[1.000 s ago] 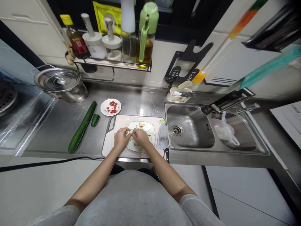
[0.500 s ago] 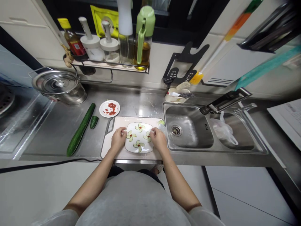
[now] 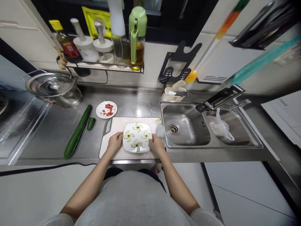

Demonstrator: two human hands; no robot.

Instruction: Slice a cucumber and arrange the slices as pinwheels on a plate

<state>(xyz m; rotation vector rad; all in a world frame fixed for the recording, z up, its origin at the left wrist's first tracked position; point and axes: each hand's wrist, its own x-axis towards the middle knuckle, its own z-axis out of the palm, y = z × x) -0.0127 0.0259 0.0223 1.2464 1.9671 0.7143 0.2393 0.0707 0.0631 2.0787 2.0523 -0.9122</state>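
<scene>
A white squarish plate with a thin dark rim is over the cutting board. Several pinwheels of thin cucumber slices with red centres are arranged on it. My left hand grips the plate's left edge, fingers closed. At the opposite edge my right hand is closed on the rim, its fingers partly hidden. Just beyond that hand lies a pale, flat, blade-like piece, beside some cucumber slices at the board's corner.
To the left lie a long cucumber and a short cucumber piece. A small white plate holds red bits. Behind are a lidded steel pot and a seasoning rack. A double sink is at right.
Both hands have settled lower on the plate's sides, with my right fingers now at the rim rather than over the slices. The whole view has shifted slightly.
</scene>
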